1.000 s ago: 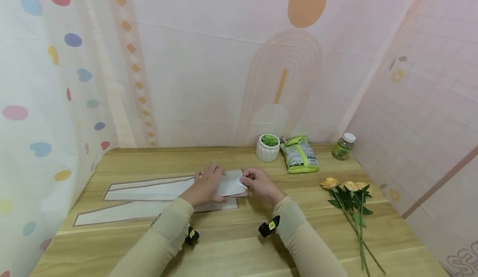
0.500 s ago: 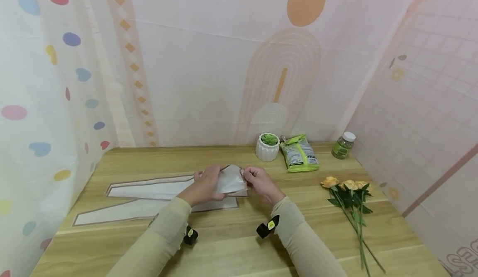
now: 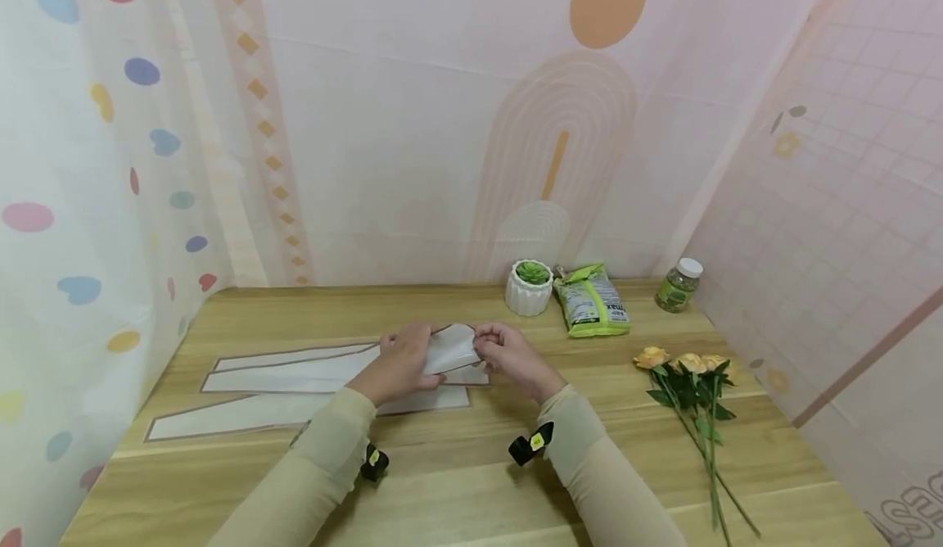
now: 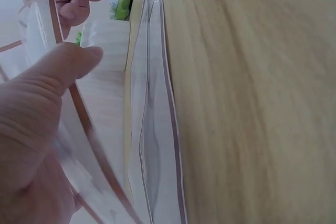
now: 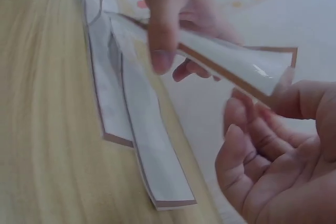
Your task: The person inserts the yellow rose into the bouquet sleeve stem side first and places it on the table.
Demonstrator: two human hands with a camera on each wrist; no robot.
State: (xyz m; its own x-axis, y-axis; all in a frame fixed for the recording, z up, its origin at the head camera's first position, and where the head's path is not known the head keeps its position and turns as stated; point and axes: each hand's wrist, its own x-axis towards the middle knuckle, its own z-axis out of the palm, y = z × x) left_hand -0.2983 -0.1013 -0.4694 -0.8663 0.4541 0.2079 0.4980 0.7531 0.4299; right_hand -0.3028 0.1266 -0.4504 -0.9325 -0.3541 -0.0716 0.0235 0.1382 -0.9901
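Nearest first: your sleeves are reaching in over the wood-grain counter. Left grip is holding the brown-edged white strip partway along, thumb on one face, fingers behind; right grip is pinching its right end. Change: a second ago that end was lying nearly flat; now it's curving up off the counter and spanning both grips. Left end looks to be resting on the counter. My read: the pinch is holding and only this piece is coming up. Can't tell whether it's one layer or two at the corner. Two more strips are lying underneath: a near one angling off left, a far one partly covered. Yellow flowers are lying well to your right, stems pointing toward you. Along the back, left to right: potted succulent and green-grey packet are sitting side by side, white-lidded jar is standing apart. Behind it all, a pale printed curtain is hanging, dots at left, arch near centre.
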